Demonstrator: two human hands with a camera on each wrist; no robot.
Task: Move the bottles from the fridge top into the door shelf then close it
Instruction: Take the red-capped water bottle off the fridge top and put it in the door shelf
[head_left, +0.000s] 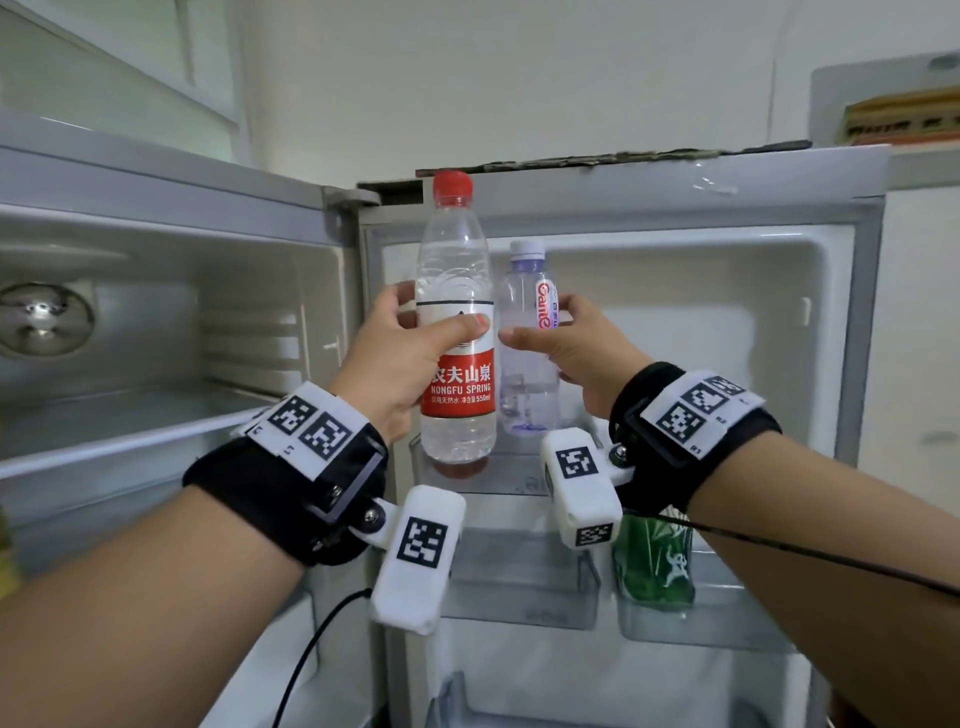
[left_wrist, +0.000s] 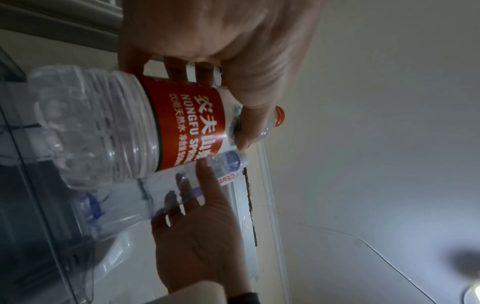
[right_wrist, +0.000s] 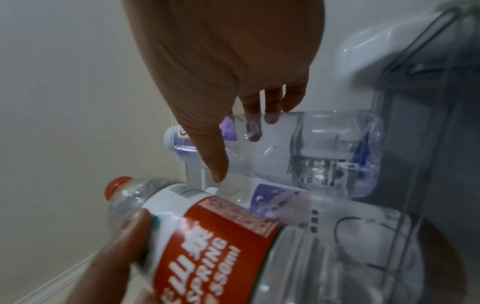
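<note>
Your left hand (head_left: 402, 358) wraps the red-label bottle (head_left: 456, 332), thumb across the front, fingers curled behind; it hangs upright with its base just above the top door shelf (head_left: 511, 480). Your right hand (head_left: 574, 348) pinches the smaller purple-label bottle (head_left: 527, 343) between thumb and fingers, upright, just right of the first and nearly touching it. The shelf's clear front lip lies directly under both bases, with open door lining to the right. A green bottle (head_left: 654, 566) sits in the shelf below. The fridge door (head_left: 727, 322) stands open; the white cavity (head_left: 171, 322) lies left, a pale wall above.
</note>
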